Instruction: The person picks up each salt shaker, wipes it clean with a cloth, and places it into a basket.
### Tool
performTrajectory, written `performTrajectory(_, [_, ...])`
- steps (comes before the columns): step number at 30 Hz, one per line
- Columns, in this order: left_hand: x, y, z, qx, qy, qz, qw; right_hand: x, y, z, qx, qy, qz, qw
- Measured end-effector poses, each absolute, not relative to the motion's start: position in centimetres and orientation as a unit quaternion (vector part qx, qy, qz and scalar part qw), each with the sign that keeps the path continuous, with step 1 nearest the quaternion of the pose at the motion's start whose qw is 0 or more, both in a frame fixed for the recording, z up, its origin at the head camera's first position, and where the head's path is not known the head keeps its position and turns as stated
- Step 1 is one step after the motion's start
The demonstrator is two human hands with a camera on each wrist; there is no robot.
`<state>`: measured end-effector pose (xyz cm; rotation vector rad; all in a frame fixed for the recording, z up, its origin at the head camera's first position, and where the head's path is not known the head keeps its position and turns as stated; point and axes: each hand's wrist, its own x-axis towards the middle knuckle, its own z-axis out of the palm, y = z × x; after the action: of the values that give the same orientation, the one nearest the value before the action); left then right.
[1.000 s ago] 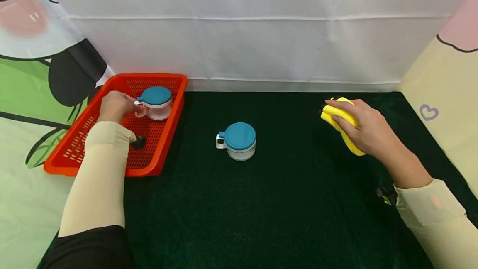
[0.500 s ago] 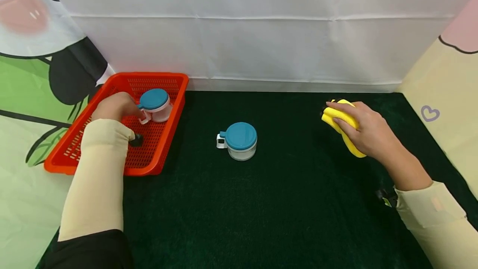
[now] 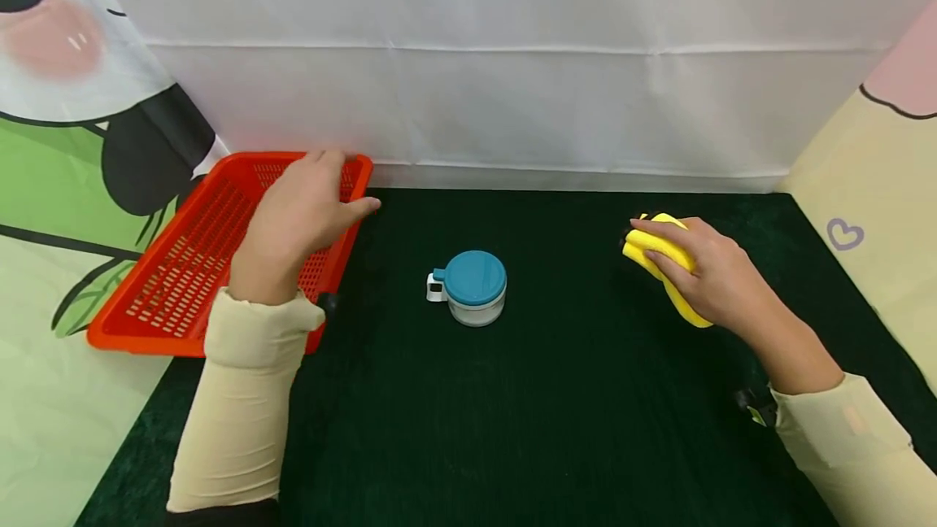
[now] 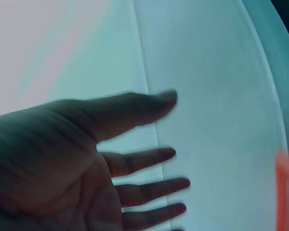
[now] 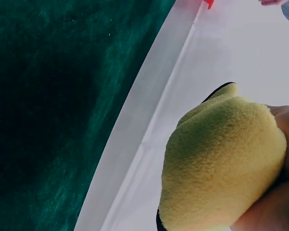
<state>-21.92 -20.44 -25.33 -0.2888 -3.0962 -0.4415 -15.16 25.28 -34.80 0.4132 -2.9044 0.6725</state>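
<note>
My left hand (image 3: 293, 214) is over the right part of the red basket (image 3: 176, 267), fingers extended and thumb pointing right. Its palm and spread fingers (image 4: 144, 192) show bare in the left wrist view. A lidded jar in the basket is hidden behind this hand in the head view. On the dark green cloth stands another jar (image 3: 476, 289), upright, with a blue lid and a white handle on its left. At the right, my right hand (image 3: 721, 271) grips a folded yellow cloth (image 3: 669, 259), fuzzy with a black edge in the right wrist view.
The basket sits at the back left against a printed side sheet (image 3: 80, 185). A white sheet (image 3: 512, 104) hangs along the back edge of the green cloth (image 3: 468, 429). A cream sheet (image 3: 886, 193) bounds the right side.
My left hand has let go of the jar's handle in the basket and moved up and right, its fingers straightened. The right hand still holds the yellow cloth in nearly the same place.
</note>
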Motion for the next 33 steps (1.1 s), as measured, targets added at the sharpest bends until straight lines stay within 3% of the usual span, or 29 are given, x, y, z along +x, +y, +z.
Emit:
performTrajectory(3, [-21.0,-18.2,-26.7,-0.160,-0.975,-0.153,-0.006,-14.9,25.2,-34.9,0.142,-0.962,0.223,0.068])
performTrajectory(7, [-20.8,-16.4,-29.7,-0.209,-0.960,-0.176,-0.061,-14.6,25.0,-35.1,0.150,-0.960,0.224,0.070])
performTrajectory(19, [-21.2,-17.0,-36.5,-0.204,-0.935,-0.191,-0.218,-14.4,24.8,-35.5,0.171,-0.953,0.237,0.076])
performTrajectory(26, [-21.8,-18.2,-39.5,-0.251,-0.921,-0.246,-0.166,-14.3,24.7,-35.6,0.170,-0.953,0.240,0.076])
performTrajectory(33, [-21.3,-18.0,-40.6,-0.244,-0.911,-0.309,-0.121,-14.5,24.6,-35.9,0.176,-0.948,0.253,0.083])
